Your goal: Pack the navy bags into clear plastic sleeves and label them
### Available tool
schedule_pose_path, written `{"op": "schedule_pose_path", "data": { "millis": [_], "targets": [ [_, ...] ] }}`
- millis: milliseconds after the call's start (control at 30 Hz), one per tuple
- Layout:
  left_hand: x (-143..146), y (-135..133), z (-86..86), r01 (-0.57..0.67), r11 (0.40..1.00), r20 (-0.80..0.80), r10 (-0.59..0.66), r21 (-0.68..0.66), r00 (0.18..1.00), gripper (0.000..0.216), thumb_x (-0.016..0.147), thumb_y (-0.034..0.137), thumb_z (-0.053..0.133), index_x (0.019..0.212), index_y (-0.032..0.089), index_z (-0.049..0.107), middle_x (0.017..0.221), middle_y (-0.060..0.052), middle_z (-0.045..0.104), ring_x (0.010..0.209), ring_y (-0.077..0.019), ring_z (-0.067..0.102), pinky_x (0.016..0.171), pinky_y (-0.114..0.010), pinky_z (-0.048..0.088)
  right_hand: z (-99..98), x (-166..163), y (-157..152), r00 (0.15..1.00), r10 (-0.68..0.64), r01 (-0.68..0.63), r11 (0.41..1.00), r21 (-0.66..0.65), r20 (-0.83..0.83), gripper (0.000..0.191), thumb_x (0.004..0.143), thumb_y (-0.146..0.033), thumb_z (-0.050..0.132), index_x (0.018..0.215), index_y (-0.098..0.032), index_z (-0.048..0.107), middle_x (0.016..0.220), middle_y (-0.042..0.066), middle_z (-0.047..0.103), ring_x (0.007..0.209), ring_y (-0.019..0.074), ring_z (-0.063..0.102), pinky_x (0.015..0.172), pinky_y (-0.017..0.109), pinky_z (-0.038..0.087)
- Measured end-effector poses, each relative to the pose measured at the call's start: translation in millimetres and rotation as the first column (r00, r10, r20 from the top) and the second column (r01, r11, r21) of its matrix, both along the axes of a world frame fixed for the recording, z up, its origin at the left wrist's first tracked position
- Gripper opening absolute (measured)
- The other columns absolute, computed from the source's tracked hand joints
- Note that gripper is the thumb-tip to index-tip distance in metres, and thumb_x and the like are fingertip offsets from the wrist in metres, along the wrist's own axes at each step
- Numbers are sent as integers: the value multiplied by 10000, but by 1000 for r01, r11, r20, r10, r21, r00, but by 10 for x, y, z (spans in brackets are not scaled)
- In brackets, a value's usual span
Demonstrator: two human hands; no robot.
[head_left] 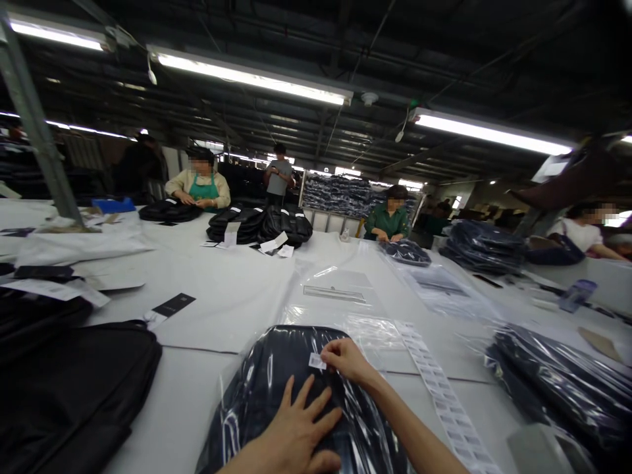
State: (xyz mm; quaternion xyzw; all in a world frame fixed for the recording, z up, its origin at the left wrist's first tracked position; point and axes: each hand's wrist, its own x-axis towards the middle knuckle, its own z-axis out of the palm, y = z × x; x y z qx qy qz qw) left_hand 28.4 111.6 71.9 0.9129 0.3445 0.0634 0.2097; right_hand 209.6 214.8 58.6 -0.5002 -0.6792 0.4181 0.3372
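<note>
Bag [264, 365], bottom centre of frame: film-wrapped, probably soft and slippery, best held by both sides; left hand [302, 428] lies fingers spread on top, right hand [349, 362] pinches label [316, 361].

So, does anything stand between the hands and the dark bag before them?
Clear plastic wrap over the dark bag; the left hand lies spread on it. The right hand also touches a small white label. Nothing else visible intervenes.

Along the far edge of the surface [222, 289]: a post [37, 131] and a blue item [114, 205], toward the left; a green-aproned person [202, 189]; black bags [286, 225]. Overhead: tube lights [251, 79].
</note>
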Motion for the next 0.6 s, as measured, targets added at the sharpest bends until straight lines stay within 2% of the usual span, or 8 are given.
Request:
{"op": "schedule_pose_path", "data": {
  "millis": [133, 267, 333, 433, 500, 600],
  "targets": [
    [-5, 68, -111, -2, 1000, 31, 2, 14, 1000, 632, 836, 661, 324, 1390, 362, 275, 1481, -86, 246, 1339, -441, 87, 959, -753, 5, -80, -79, 131, 997, 29, -27, 999, -31, 69, 150, 679, -264, 577, 599, -153, 637, 458, -34, 550, 424, 84, 461, 453, 202, 339],
    [-3, 173, -267, 42, 999, -11, -42, 24, 999, 647, 836, 633, 378, 1404, 356, 237, 1483, -105, 216, 1319, -481, 94, 921, -786, 31, -102, -109, 160, 992, 50, -44, 998, -53, 115, 144, 672, -237, 560, 588, -155, 642, 436, -42, 537, 412, 78, 444, 447, 196, 336],
    [16, 225, -373, 59, 998, 2, -59, 30, 998, 564, 879, 566, 357, 1397, 381, 235, 1478, -86, 217, 1315, -482, 112, 910, -798, 51, -115, -126, 165, 989, 49, -43, 998, -49, 139, 140, 667, -222, 554, 594, -154, 653, 446, -39, 547, 424, 80, 457, 454, 195, 347],
    [58, 291, -484, 21, 999, 42, -22, 36, 999, 435, 922, 498, 282, 1353, 447, 293, 1454, -35, 267, 1314, -460, 162, 918, -800, 82, -145, -155, 188, 982, 30, -26, 999, -26, 187, 134, 645, -181, 551, 589, -152, 669, 462, -30, 569, 446, 86, 485, 465, 193, 361],
    [69, 332, -455, -20, 999, 34, 19, 26, 999, 417, 911, 524, 273, 1314, 466, 361, 1429, -20, 316, 1304, -451, 210, 929, -792, 115, -163, -173, 211, 975, 9, -8, 1000, -7, 221, 140, 633, -158, 550, 596, -157, 685, 468, -26, 581, 456, 90, 500, 469, 191, 368],
    [11, 408, -245, -98, 993, 0, 99, 69, 995, 481, 884, 582, 293, 1306, 395, 429, 1396, -58, 388, 1301, -408, 273, 989, -734, 150, -164, -187, 231, 965, -12, 9, 1000, 14, 263, 158, 633, -149, 551, 627, -169, 707, 484, -19, 606, 466, 99, 522, 473, 191, 383]
  ]
}}
